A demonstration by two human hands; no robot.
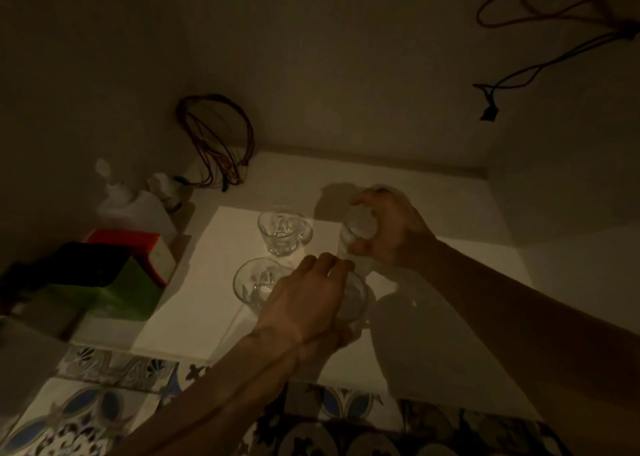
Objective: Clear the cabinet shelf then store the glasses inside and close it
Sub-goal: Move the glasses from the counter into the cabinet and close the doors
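Patterned tiles (86, 407) are seen nearest, at 6 o'clock below the shelf (433, 213). Left hand (304, 300) is curled over a glass (356, 300) near centre; right hand (391, 227) is wrapped round another glass (356, 227) at approx. 1 o'clock – lifted or resting can't be told. Two more glasses, one (282, 229) at 12, one (254, 282) at 9, stand free on the shelf. Glass is judged light, stiff, slick, fragile – best held round the wall w/ fingers & thumb opposed, not by the rim.

Shelf (398, 185) lies open behind the glasses (282, 230); boxes (114, 279) and wires (214, 137) crowd its left.
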